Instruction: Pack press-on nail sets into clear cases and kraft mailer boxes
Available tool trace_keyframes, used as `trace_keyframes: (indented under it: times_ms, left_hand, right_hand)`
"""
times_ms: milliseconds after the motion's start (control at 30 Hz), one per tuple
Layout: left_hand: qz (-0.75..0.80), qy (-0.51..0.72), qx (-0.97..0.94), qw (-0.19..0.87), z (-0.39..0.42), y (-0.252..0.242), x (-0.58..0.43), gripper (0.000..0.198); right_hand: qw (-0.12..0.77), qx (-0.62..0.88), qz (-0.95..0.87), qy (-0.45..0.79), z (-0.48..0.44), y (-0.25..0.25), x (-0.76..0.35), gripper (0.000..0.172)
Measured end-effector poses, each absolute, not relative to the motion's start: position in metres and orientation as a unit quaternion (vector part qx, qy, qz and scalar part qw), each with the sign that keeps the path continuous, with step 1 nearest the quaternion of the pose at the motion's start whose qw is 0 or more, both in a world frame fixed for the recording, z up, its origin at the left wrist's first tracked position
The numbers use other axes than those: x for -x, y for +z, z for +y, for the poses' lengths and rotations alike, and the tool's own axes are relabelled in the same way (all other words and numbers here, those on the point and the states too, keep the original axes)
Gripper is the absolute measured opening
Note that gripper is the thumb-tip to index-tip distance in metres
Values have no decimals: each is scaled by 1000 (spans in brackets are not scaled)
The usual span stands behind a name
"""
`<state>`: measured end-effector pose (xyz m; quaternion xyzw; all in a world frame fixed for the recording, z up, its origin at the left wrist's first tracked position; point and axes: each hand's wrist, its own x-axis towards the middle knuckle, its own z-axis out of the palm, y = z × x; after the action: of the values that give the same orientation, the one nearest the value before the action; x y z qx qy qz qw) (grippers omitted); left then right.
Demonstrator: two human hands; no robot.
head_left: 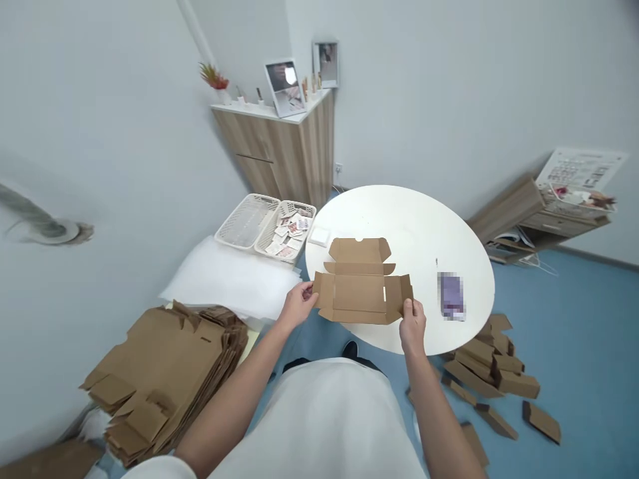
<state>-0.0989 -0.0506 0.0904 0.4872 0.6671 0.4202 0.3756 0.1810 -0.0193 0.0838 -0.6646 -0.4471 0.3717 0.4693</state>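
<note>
A brown cardboard box blank [359,293], mostly flat with its flaps and creases showing, is held out in front of me over the near edge of a round white table [399,206]. My left hand [299,303] is closed on the left side flap. On the other end, my right hand [413,324] grips the right side flap with the thumb on top. The blank's far panel reaches toward the middle of the table. A blurred purple item [451,295] lies on the table to the right of the blank.
To the left are a stack of flat cardboard blanks [170,359], white sheets [229,276] and white baskets [248,219], one with small cards. Folded boxes [479,366] litter the floor at right. A wooden cabinet [284,150] and a low shelf [549,219] stand by the walls.
</note>
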Motion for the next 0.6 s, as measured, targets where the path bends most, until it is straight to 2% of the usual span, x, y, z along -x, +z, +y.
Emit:
trace_keyframes:
  times_ms: [267,433,600]
  left_hand:
    - [680,336,-532,377,-1,55,37,36]
    - [696,309,-517,392,16,37,28,42]
    - [692,311,-501,417,30,19,32,40]
  right_hand:
    - [338,709,-479,392,-8,56,-249,34]
    - [308,704,-496,404,-7,36,-260,45]
    - [295,714,-494,399,-7,19,-255,46]
